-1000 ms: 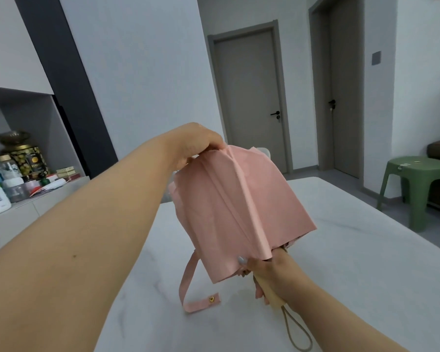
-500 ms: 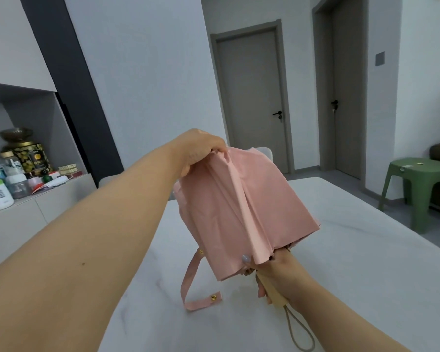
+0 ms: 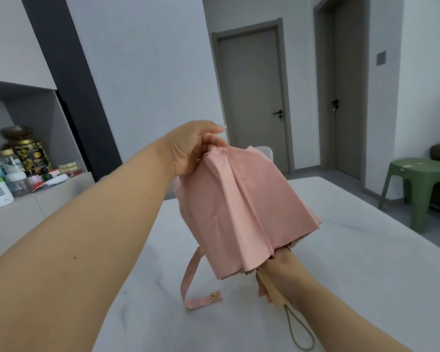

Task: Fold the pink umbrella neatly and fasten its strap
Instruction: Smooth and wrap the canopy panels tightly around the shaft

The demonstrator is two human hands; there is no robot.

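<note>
The left grip [image 3: 196, 146] pinches the top of the umbrella [image 3: 241, 212], and the right grip [image 3: 282, 278] clenches its handle [image 3: 269, 288] below the canopy. Under the left grip, the strap [image 3: 196, 283] hangs loose, its end touching the desk [image 3: 353, 262].

Both forearms bare, no sleeves; small mole on left forearm [image 3: 74, 257]; pale-polished nail on left thumb [image 3: 222, 126].

Umbrella [image 3: 241, 209] above the table [image 3: 341, 262]; stool [image 3: 422, 189] far right.
</note>
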